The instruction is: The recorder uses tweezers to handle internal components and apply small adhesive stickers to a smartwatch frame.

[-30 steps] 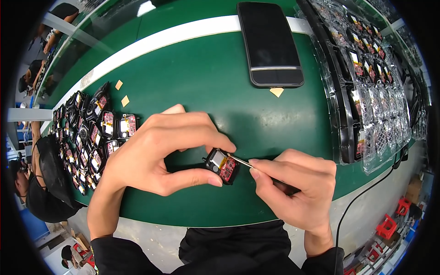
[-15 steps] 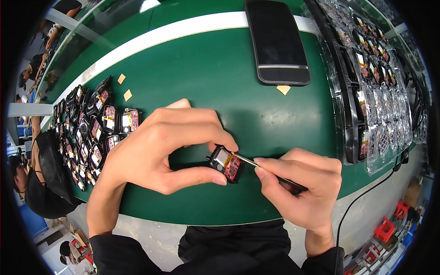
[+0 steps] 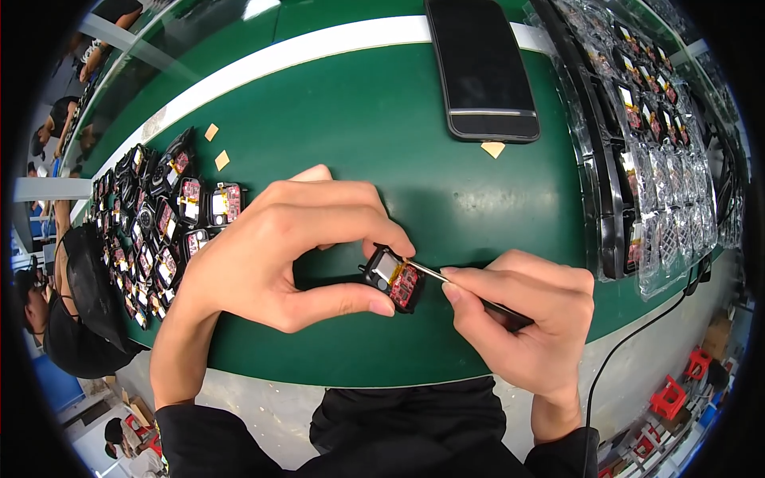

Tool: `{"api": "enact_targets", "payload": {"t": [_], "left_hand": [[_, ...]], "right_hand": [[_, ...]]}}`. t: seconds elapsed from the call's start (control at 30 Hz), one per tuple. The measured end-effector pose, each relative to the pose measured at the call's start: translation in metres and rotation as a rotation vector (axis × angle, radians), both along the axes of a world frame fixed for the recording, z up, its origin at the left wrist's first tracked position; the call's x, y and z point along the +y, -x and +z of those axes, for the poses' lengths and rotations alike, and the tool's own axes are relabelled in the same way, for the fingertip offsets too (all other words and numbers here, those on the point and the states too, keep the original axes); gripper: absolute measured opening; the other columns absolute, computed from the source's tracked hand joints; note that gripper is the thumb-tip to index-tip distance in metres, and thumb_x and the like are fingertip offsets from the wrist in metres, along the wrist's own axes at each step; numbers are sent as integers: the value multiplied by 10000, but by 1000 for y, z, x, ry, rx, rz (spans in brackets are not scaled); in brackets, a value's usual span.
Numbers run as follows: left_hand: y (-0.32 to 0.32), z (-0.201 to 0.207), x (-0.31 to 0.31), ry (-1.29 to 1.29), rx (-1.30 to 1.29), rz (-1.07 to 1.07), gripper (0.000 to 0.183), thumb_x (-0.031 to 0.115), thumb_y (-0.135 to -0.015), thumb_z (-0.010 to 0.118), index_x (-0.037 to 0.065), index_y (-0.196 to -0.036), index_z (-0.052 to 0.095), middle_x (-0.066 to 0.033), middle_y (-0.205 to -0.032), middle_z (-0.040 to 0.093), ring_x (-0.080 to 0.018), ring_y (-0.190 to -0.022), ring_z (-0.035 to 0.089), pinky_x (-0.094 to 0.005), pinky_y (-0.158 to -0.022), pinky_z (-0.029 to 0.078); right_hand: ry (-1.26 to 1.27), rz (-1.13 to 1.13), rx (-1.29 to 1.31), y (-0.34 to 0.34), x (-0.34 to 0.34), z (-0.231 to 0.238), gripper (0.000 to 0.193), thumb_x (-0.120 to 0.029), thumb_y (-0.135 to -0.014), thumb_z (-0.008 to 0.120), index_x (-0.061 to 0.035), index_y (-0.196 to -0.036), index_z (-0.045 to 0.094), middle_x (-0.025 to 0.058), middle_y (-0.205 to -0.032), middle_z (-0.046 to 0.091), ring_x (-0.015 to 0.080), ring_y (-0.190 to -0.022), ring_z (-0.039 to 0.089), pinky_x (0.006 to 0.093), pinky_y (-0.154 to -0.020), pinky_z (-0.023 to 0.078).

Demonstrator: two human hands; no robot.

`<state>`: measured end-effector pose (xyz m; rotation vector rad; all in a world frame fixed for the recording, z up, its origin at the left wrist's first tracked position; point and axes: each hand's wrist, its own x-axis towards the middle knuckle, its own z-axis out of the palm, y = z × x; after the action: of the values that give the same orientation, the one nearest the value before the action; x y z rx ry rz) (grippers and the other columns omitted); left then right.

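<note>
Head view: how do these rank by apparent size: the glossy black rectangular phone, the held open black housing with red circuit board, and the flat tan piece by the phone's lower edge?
1. Phone
2. Housing
3. Tan piece, clearly smallest

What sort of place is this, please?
Probably an electronics assembly workshop: a green workbench, a heap of small open devices with circuit boards, and clear plastic trays holding more.
</note>
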<state>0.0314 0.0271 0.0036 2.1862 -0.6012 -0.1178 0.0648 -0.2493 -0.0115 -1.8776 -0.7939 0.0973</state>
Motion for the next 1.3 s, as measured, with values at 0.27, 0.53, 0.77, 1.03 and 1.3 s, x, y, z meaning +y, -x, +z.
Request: {"api": "enact_targets", "payload": {"t": [0.27,0.53,0.77,1.03,1.3], "left_hand": [[-2,0,0,-17,-38,-35,435,295,-744,999,62,-1077,843,-55,-966,817,-219,-826,706,-356,-743,390],[-1,0,-1,-7,-46,-28,431,292,-747,996,53,-1068,837,-56,-963,811,-216,-800,690,-350,-735,387],[0,-1,0,-6,-56,-15,459,314,-746,997,47,-1082,835,-55,-948,795,-208,-763,660,-344,-722,394],[1,-2,-3,-6,-53,3,475,312,-735,1003,52,-1099,841,-48,-902,764,-194,-702,594,-332,-692,391],[2,0,-2,-7,-9,25,478,305,-727,1011,59,-1102,847,-37,-893,757,-181,-714,598,-315,-689,402]], "right_hand": [[3,-6,-30,1,1,-1,229,83,-783,855,4,-997,845,20,-679,650,91,-461,505,276,-434,374],[8,-15,-60,2,0,-2,247,83,-761,857,-2,-992,845,8,-679,654,86,-453,497,273,-428,372],[-1,-15,-65,3,0,0,248,85,-756,857,5,-990,843,9,-673,648,80,-451,488,275,-424,364],[-7,15,-170,6,0,-7,239,91,-787,846,-10,-1002,872,-2,-663,650,61,-465,509,252,-442,357],[-20,-15,-152,5,2,-6,250,88,-783,845,-8,-1013,866,2,-660,641,77,-464,516,259,-442,363]]}}
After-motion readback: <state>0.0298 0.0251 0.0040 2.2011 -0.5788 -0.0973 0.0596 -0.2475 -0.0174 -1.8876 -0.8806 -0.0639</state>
